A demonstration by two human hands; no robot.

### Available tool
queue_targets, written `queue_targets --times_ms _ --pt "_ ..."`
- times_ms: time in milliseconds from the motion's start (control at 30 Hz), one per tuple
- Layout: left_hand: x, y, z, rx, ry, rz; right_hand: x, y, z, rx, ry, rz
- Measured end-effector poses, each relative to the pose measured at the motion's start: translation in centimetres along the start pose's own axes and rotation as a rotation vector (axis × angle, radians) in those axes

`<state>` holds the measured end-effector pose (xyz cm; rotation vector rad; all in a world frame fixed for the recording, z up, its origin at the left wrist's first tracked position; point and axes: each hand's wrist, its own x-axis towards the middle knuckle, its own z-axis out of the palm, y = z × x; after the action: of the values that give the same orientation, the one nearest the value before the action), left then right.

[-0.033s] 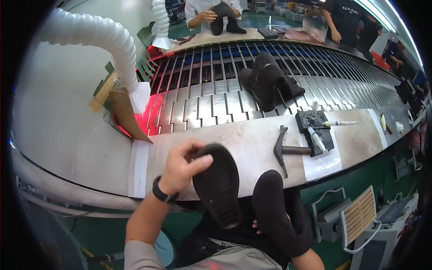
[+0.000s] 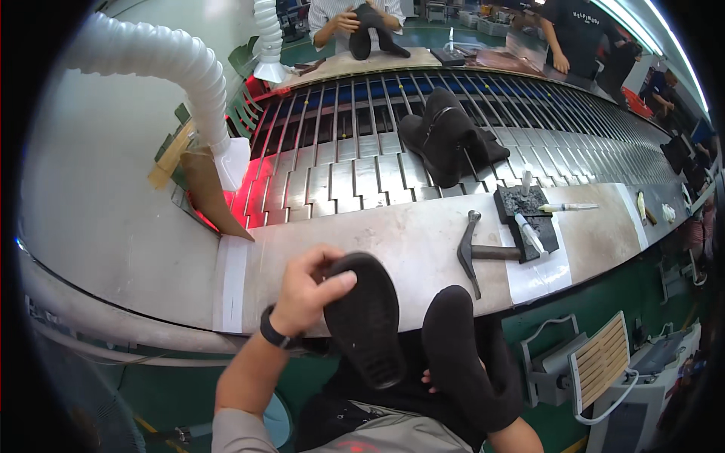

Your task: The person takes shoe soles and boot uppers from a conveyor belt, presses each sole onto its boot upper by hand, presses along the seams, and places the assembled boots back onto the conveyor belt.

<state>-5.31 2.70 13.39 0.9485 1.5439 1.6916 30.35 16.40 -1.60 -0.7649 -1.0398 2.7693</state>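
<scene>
A black rubber shoe sole [image 2: 365, 317] is held tread-side up at the near edge of a grey metal bench [image 2: 408, 249]. The sole is gripped at its heel end by the left hand [image 2: 306, 291], whose fingers [image 2: 340, 281] are curled over the rim with the thumb pressed on top. A dark watch is worn on that wrist.

Just to the right, a black shoe upper [image 2: 464, 362] is supported from beneath by the right hand [image 2: 432, 375]. Only a few fingertips show, so whether they are spread or pinched cannot be told.

Further back on the bench lie a hammer [image 2: 472, 251], a black block [image 2: 526, 219] and several white glue syringes [image 2: 568, 207]. Behind these runs a slatted conveyor [image 2: 355, 166] carrying a pair of black shoes [image 2: 449, 140]. A white ribbed extraction hose [image 2: 170, 64] hangs at the left. Other people are seen working across the conveyor.

The step in hand appears to be matching sole to upper. The next move would seem to call for careful alignment of toe and heel before pressing together.
</scene>
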Motion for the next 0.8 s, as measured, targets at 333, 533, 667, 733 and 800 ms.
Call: queue_targets --times_ms 333,533,667,733,800 --pt "-3.0 -6.3 1.7 -0.644 -0.251 -0.039 -0.2 1.2 0.7 -0.096 0.097 0.014" --pt "-3.2 -7.7 0.7 -0.6 -0.282 0.103 0.5 1.4 0.9 0.14 0.109 -0.014" --pt "-3.1 -5.4 -0.4 -0.397 -0.3 0.127 -0.1 0.8 3.1 -0.038 0.183 -0.051" --pt "-2.5 -4.8 -0.2 -0.44 -0.264 0.111 0.1 0.1 3.9 0.049 0.166 0.056" --pt "-1.7 -6.5 -0.2 -0.473 -0.3 0.19 0.3 1.2 2.9 -0.049 0.142 0.062"
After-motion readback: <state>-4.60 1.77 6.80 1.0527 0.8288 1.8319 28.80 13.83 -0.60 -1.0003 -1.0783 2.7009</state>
